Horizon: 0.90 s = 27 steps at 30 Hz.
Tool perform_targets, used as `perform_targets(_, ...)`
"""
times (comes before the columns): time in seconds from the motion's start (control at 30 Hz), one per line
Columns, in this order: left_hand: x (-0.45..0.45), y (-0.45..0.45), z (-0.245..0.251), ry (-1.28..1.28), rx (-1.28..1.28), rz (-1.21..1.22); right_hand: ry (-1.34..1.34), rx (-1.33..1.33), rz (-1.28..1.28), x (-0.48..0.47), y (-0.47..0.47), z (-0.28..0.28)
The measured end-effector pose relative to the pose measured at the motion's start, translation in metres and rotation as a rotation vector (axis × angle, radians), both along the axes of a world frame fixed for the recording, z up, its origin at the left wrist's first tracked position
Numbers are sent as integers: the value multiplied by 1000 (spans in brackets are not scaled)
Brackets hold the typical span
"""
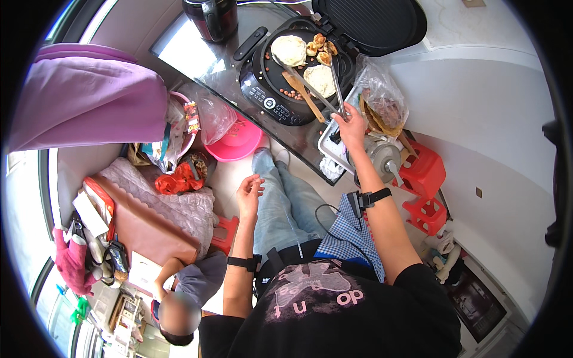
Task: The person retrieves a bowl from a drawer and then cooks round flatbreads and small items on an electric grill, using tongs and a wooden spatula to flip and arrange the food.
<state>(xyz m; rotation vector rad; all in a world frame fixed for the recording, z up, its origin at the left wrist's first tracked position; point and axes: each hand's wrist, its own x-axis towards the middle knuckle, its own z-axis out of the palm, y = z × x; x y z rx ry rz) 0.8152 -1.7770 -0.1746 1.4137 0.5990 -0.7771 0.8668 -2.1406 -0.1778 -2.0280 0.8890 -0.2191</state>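
My right hand (351, 127) grips metal tongs (336, 85) over an electric griddle (280, 105) with its lid raised. The tongs' arms are spread wide: one reaches the edge of a pale round flatbread (288, 50), the other the browned dough pieces (324, 57). A second flatbread (319, 81) lies between the arms. Small reddish-brown bits (293, 94) are scattered on the plate. A wooden spatula (304, 95) rests on the griddle, its handle past the near rim. My left hand (250, 195) hangs before my legs with nothing in it, fingers loosely bent and a little apart.
The black lid (374, 24) leans back behind the griddle. A dark jug (211, 20) stands on the glossy table (224, 67). Right of the griddle are a white tray (326, 142) and red stools (421, 172). A pink basin (235, 138) sits left; a person (201, 273) is behind.
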Motion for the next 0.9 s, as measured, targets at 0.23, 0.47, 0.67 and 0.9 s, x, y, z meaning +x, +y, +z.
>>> perform_targets(0.23, -15, 3, 2, -8, 9, 19, 108, -205, 81, 4, 6, 1)
perform_targets(0.47, -30, 7, 3, -13, 12, 44, 73, -111, 96, 4, 7, -17)
perform_targets(0.67, -40, 6, 0, -6, 20, 76, 34, -19, 143, -9, 15, -14)
perform_targets(0.9, -43, 1, -5, 22, 24, 114, -96, -417, 456, -21, 75, 18)
